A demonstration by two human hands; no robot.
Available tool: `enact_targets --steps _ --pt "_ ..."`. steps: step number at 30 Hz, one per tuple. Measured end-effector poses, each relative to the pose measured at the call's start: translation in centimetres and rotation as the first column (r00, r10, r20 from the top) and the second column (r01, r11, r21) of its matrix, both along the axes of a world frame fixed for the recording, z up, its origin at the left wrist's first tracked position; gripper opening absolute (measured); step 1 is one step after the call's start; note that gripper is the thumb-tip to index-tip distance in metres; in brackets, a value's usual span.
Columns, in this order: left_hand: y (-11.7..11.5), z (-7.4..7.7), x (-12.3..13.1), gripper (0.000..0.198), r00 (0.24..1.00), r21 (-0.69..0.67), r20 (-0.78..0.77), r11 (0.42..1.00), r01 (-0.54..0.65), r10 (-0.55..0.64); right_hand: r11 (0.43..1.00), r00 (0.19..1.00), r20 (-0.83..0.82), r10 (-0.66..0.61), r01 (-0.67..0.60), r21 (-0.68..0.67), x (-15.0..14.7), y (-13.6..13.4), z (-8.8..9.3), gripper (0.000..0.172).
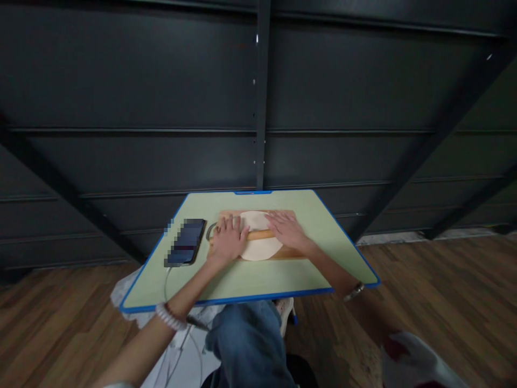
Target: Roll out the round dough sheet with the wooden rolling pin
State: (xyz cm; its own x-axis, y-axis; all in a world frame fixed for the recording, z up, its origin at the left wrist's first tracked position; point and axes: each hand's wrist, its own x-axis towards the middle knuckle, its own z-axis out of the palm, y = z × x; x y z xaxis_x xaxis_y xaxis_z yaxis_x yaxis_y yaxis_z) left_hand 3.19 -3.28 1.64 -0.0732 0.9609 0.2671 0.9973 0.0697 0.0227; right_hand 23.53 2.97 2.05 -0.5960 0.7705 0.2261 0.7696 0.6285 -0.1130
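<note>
A wooden rolling pin (pixel 260 235) lies crosswise over a round, pale, flat sheet of dough (pixel 260 250). The dough rests on a wooden board (pixel 293 253). My left hand (pixel 229 238) lies flat over the pin's left end, its fingers stretched forward past it. On the other end, my right hand (pixel 287 229) is laid palm down with fingers extended and pointing inward. Both palms touch the pin from above, and neither hand wraps around it. The hands hide the ends of the pin and parts of the board.
All this stands on a small pale green table (pixel 266 277) with a blue rim. A phone (pixel 189 241) with a white cable (pixel 166 283) lies left of the board. A dark panelled wall (pixel 181 81) rises behind the table. My knee (pixel 246 334) is under the near edge.
</note>
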Motion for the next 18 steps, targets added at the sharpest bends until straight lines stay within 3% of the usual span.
enact_targets --steps 6,10,14,18 --pt "7.1 0.8 -2.2 0.067 0.991 -0.099 0.126 0.994 0.052 -0.040 0.961 0.987 0.022 -0.162 0.162 -0.225 -2.2 6.7 -0.1 0.061" --pt "10.8 0.9 -3.2 0.066 0.970 -0.131 0.241 0.989 0.067 -0.034 0.953 0.964 -0.005 -0.264 0.260 -0.158 -3.0 9.5 -0.3 0.058" --pt "12.6 0.7 -3.7 0.063 0.968 -0.098 0.249 0.995 0.028 -0.003 0.925 0.922 -0.076 -0.381 0.378 -0.051 -3.5 10.8 0.0 0.054" --pt "12.3 0.5 -3.6 0.065 0.973 -0.223 0.220 0.975 -0.026 0.076 0.914 0.911 -0.076 -0.406 0.404 -0.045 -3.5 10.8 0.0 0.052"
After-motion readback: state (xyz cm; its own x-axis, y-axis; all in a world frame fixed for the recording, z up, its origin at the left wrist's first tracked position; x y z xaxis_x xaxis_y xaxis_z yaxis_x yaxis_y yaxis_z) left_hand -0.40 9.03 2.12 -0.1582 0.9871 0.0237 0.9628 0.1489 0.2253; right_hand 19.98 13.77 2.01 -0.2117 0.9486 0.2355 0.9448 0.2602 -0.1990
